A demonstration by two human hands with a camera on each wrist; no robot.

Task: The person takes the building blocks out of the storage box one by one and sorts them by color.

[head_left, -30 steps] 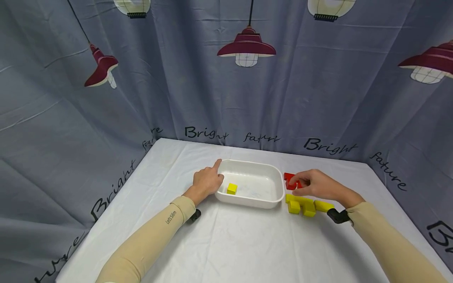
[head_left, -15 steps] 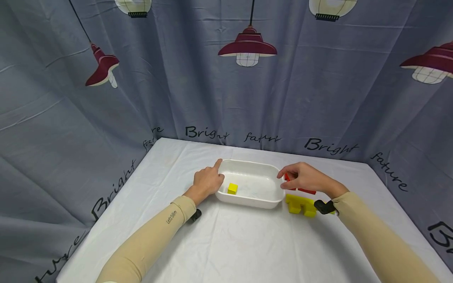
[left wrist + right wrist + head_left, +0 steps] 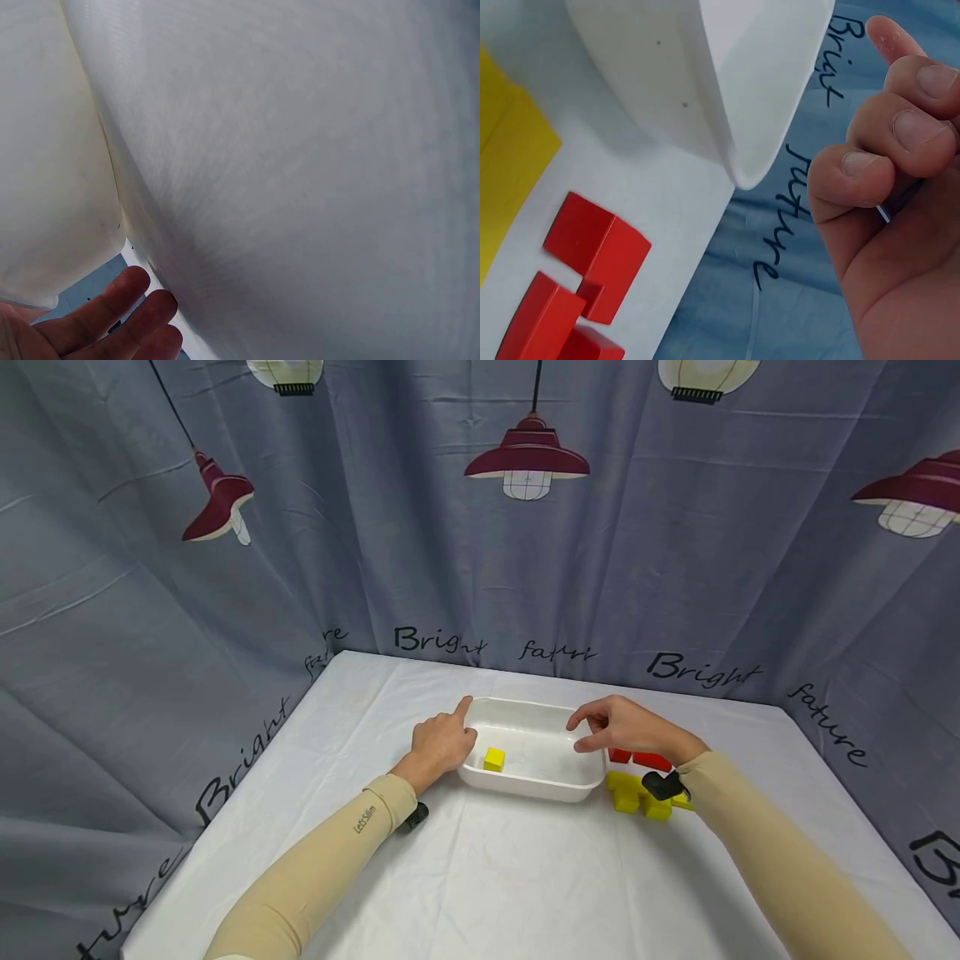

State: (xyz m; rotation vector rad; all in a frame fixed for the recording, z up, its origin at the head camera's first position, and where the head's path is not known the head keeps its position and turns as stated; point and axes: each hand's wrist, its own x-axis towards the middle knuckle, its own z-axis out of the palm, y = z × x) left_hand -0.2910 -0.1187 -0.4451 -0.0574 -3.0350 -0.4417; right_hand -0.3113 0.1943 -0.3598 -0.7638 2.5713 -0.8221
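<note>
A white tray [image 3: 528, 789] stands mid-table with one yellow cube [image 3: 493, 760] inside, near its left end. My left hand [image 3: 438, 742] holds the tray's left rim by the thumb, index finger stretched toward the far corner; its other fingers [image 3: 112, 311] hang outside in the left wrist view. Over the tray's right end is my right hand [image 3: 618, 727], thumb and index apart and nothing visible between them. The right wrist view shows its other fingers [image 3: 904, 142] bent loosely. Red blocks [image 3: 651, 761] and yellow blocks [image 3: 637, 797] lie right of the tray, partly behind the right wrist.
A white cloth [image 3: 480, 877] covers the table. Grey-blue curtains [image 3: 420, 543] printed with lamps and lettering hang behind and at both sides. Black wrist devices [image 3: 663, 785] sit under the forearms. The red blocks lie close beside the tray's right wall.
My right hand has moved left from above the red and yellow blocks to over the tray's right end. The left hand, the tray and the yellow cube stay in place.
</note>
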